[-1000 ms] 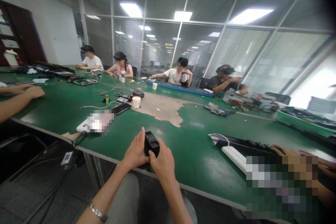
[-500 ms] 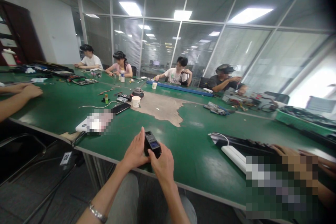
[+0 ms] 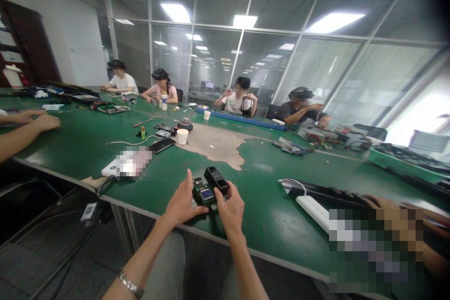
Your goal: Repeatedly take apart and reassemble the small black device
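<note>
Close to the table's near edge, my left hand (image 3: 182, 202) steadies a green circuit board (image 3: 203, 193) that carries a small blue-lit screen. The thumb lies along the board's lower end and the straight fingers rest against its left side. Just to the right, my right hand (image 3: 230, 206) grips a black plastic housing cover (image 3: 216, 179) with cut-out windows between thumb and fingers. The cover is apart from the board, tilted, slightly above and right of it. The undersides of both parts are hidden.
On the green table (image 3: 260, 225) are a phone (image 3: 162, 145), a paper cup (image 3: 182, 137), a white power strip (image 3: 312, 213), pliers-like tools (image 3: 290, 145) and a green basket (image 3: 404, 161). Co-workers' hands (image 3: 44, 122) appear at left and right; several people sit opposite.
The black cover has come off the board and moved right and up in my right hand, baring the green circuit board. My left hand has stayed almost in place.
</note>
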Motion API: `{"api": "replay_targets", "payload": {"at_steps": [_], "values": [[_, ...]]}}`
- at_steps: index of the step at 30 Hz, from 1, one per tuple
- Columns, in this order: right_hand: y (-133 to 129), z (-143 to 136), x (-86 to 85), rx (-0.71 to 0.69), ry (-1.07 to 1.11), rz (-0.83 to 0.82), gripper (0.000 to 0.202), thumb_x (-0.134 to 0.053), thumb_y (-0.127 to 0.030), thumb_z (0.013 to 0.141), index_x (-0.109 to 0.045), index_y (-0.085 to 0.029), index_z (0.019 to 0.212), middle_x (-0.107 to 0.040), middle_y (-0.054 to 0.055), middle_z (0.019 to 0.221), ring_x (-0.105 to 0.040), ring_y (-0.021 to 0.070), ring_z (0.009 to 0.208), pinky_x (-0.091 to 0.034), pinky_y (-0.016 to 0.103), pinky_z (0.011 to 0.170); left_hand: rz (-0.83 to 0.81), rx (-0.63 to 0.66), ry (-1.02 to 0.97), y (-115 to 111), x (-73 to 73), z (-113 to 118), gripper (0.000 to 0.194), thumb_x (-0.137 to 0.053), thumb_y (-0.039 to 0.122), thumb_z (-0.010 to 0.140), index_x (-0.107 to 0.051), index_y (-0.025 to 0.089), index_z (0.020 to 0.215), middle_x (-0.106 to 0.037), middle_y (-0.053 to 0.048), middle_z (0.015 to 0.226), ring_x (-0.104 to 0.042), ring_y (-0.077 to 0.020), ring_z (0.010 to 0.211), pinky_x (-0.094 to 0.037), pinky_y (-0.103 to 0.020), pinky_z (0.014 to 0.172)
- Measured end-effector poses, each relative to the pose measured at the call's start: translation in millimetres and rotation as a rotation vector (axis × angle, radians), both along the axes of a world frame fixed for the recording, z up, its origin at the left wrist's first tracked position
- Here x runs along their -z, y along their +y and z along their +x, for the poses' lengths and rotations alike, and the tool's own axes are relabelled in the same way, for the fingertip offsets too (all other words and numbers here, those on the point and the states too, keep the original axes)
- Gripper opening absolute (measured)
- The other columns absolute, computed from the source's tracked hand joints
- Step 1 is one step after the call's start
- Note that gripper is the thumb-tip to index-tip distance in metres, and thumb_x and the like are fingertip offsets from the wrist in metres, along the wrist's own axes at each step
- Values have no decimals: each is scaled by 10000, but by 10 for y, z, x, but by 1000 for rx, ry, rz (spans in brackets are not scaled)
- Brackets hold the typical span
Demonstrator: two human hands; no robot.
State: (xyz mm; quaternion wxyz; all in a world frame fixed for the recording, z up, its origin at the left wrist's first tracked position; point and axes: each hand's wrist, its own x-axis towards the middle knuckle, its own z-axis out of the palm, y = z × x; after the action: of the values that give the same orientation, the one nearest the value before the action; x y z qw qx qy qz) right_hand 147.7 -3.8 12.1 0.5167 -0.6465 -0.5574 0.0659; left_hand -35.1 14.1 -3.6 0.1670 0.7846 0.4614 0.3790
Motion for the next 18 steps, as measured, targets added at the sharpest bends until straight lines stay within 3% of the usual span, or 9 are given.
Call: {"api": "replay_targets", "payload": {"at_steps": [8, 14, 18], "values": [[98, 11, 180, 8, -115, -63, 466, -506, -406, 840, -574, -147, 1222, -670, 114, 1052, -605, 249, 932, -441, 350, 831, 3, 23, 10, 6, 1, -8, 1404, -834, 526, 579, 182, 181, 1484, -431, -194, 1394, -428, -377, 1282, -366, -542, 1036], [103, 23, 282, 49, -206, -58, 621, -502, -388, 844, -457, -31, 1350, -595, 207, 1221, -547, 303, 1074, -413, 403, 923, -14, 25, -11, -5, -14, -7, 1369, -822, 493, 615, 189, 175, 1482, -433, -203, 1389, -440, -373, 1269, -364, -551, 1027], [88, 39, 329, 55, -214, -26, 688, -527, -387, 828, -397, -13, 1391, -527, 219, 1321, -499, 312, 1166, -382, 424, 988, -26, 17, -35, -13, -13, -8, 1359, -824, 461, 622, 192, 181, 1481, -413, -199, 1409, -427, -359, 1286, -357, -540, 1038]]}}
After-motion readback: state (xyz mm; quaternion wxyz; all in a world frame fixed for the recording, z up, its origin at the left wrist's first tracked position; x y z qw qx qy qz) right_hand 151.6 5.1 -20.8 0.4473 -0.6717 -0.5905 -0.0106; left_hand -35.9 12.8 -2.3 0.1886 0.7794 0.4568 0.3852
